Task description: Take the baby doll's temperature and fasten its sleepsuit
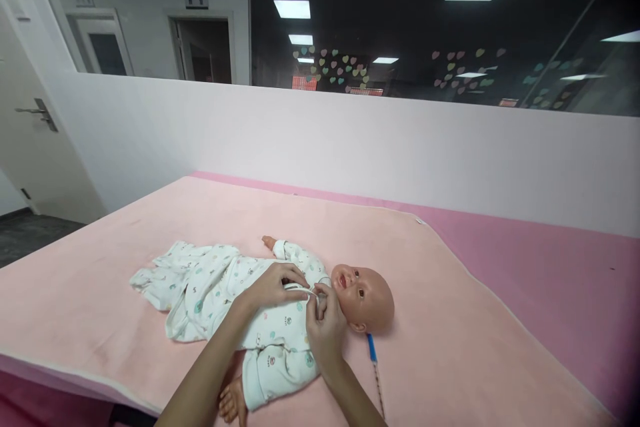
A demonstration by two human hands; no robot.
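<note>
A baby doll (pixel 367 297) lies on its back, its head to the right, dressed in a white printed baby outfit (pixel 215 280). My left hand (pixel 277 285) is on the doll's chest, its thumb and fingers closed on the white-edged front of the outfit. Close by the doll's chin, my right hand (pixel 326 320) pinches the same edging near the collar. Whether a fastener sits between the fingertips is hidden. One doll hand shows at the far side, the other beside my left forearm. The legs of the outfit look flat and loosely folded.
A pale pink blanket (pixel 465 333) covers the table, over a darker pink surface (pixel 550 267). Beside the doll's head lies a thin cord with a blue end (pixel 371 348). A white low wall (pixel 350 140) with windows stands behind; a door (pixel 40 120) is at left.
</note>
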